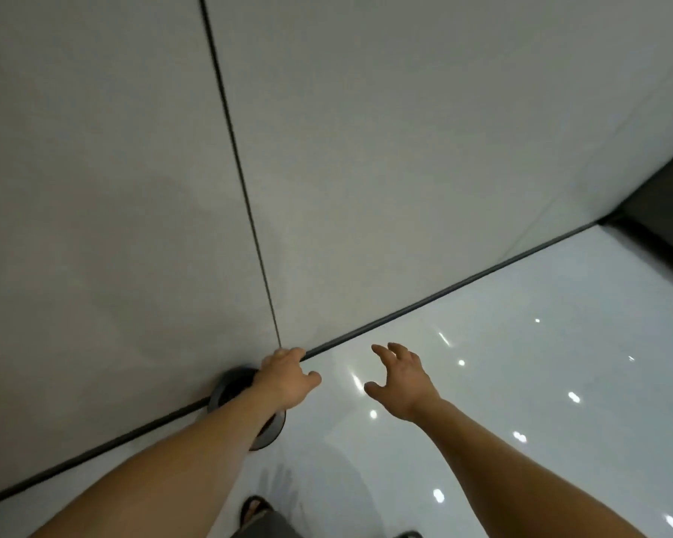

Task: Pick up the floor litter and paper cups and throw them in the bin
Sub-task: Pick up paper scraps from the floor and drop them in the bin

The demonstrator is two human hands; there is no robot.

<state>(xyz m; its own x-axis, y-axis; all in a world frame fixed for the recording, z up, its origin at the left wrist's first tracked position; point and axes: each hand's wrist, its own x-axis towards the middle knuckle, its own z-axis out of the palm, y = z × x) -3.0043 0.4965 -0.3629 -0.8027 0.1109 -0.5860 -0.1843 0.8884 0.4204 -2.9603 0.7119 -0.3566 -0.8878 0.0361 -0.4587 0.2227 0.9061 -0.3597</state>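
round dark open-topped bin (229, 388) on the glossy white floor (482, 382); at the wall's (366, 149) base

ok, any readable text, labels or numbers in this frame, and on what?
None readable. The wall panels, the glossy floor and the round dark bin show no words, labels or numbers. The frame is slightly blurred.

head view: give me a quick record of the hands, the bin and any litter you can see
left hand: just past the bin, fingers bent away, grip unclear
right hand: open, fingers spread, empty, above the floor
bin: round, dark, at the foot of the wall, partly hidden by the left forearm
litter: none in view
foot: sandalled, at bottom edge
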